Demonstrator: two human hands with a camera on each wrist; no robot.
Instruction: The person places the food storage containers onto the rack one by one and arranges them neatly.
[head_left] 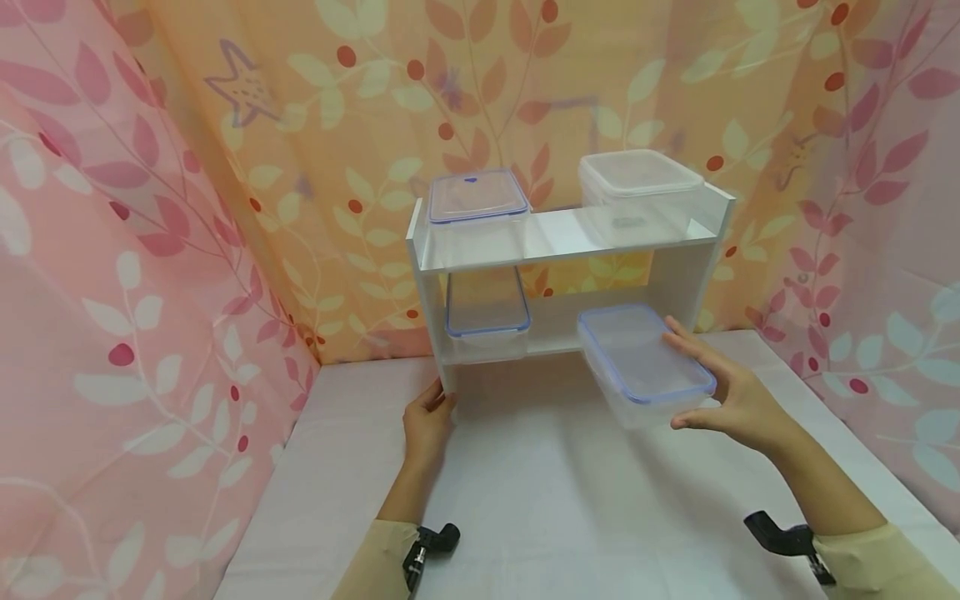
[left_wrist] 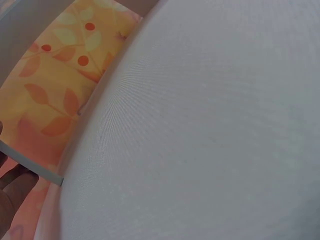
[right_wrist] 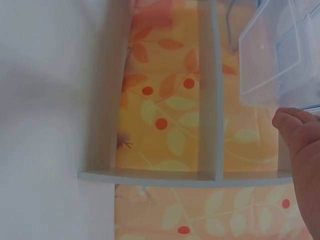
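Observation:
A clear plastic food container with a blue-edged lid [head_left: 647, 354] is tilted in front of the lower right part of a white two-tier shelf unit [head_left: 558, 229]. My right hand [head_left: 738, 404] grips it by its right end, fingers along the far side and thumb at the near corner. In the right wrist view the container [right_wrist: 270, 65] shows at the upper right, with the hand [right_wrist: 305, 145] below it. My left hand [head_left: 427, 425] pinches the bottom front of the shelf's left side panel; the left wrist view shows fingers [left_wrist: 22, 182] on this panel [left_wrist: 32, 166].
On the upper tier stand a blue-edged container [head_left: 478, 198] at left and a white-lidded one [head_left: 641, 187] at right. Another blue-edged container [head_left: 487, 315] sits on the lower tier's left. Patterned curtains [head_left: 360, 275] enclose the white-covered table [head_left: 525, 483] at back and sides.

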